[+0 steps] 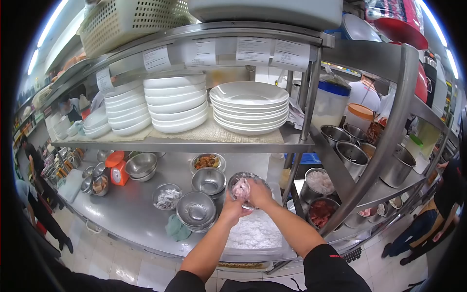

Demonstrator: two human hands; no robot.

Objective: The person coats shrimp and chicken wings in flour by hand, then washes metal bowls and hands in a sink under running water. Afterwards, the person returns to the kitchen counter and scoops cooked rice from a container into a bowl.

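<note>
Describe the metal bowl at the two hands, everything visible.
The bowl is round, open-topped and silvery, apparently metal, with its far rim showing. Pale pink pieces sit at its opening, between the hands. The left hand covers its near-left side and the right hand covers much of its right. It is beyond most of the white powder. Its underside is hidden, so I can't tell whether it's resting or lifted.

On my screen I see white plates [249, 91] stacked along a steel shelf [194, 146], printed slips [253, 50] hanging above them, a perforated cream basket [124, 25] higher up, and an orange scale [116, 169] below.
</note>
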